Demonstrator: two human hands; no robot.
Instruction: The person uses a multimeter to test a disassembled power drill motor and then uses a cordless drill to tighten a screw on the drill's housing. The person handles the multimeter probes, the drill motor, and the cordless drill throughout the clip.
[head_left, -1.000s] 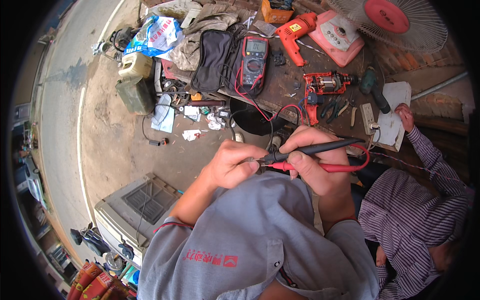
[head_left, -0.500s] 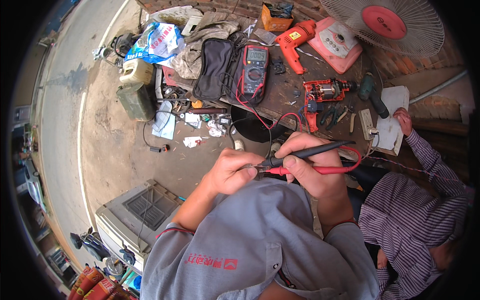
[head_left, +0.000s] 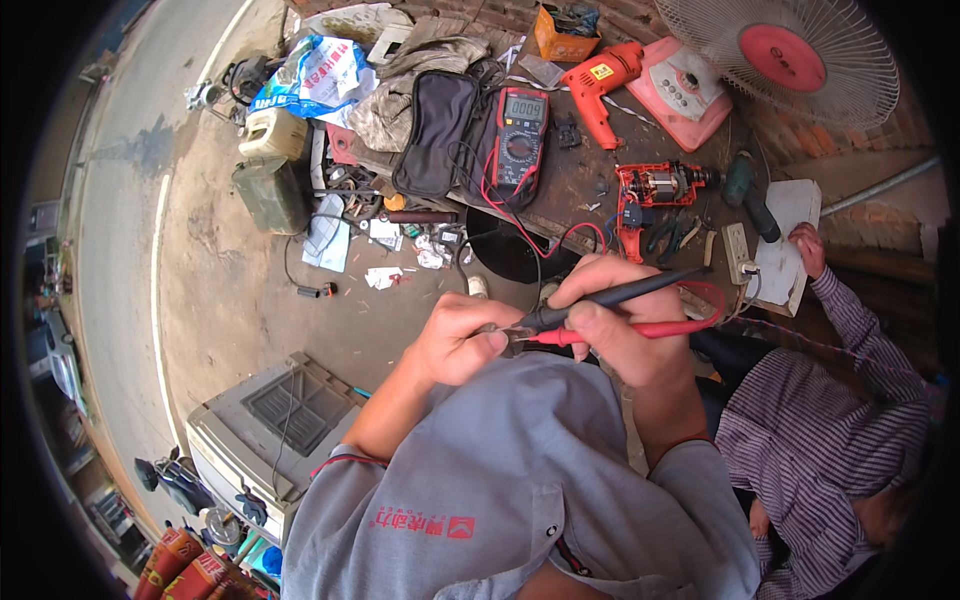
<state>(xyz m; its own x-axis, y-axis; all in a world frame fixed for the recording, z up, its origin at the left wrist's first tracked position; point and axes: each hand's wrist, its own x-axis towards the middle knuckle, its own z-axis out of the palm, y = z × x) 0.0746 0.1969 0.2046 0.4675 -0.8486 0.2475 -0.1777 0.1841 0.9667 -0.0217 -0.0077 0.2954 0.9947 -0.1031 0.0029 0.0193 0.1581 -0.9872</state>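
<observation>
In front of my chest, my left hand (head_left: pixel 453 338) pinches a small dark part (head_left: pixel 514 345), mostly hidden by the thumb and finger. My right hand (head_left: pixel 632 345) is closed around two multimeter probes, a black probe (head_left: pixel 635 290) above and a red probe (head_left: pixel 665 328) below. Their tips meet close to the small part; exact contact is too small to make out. Leads run from the probes toward a red and grey multimeter (head_left: pixel 519 145), which lies on the workbench with its display lit.
An opened orange drill body (head_left: pixel 660 185), an orange drill (head_left: pixel 605 85), pliers (head_left: pixel 672 235) and a power strip (head_left: pixel 738 252) lie on the bench (head_left: pixel 590 190). A fan (head_left: pixel 780 60) stands at the far right. Beside me sits a person in a striped shirt (head_left: pixel 810 430), one hand on a white board.
The probes and both hands hold nearly the same pose. The view has shifted slightly, so the bench appears a little further right.
</observation>
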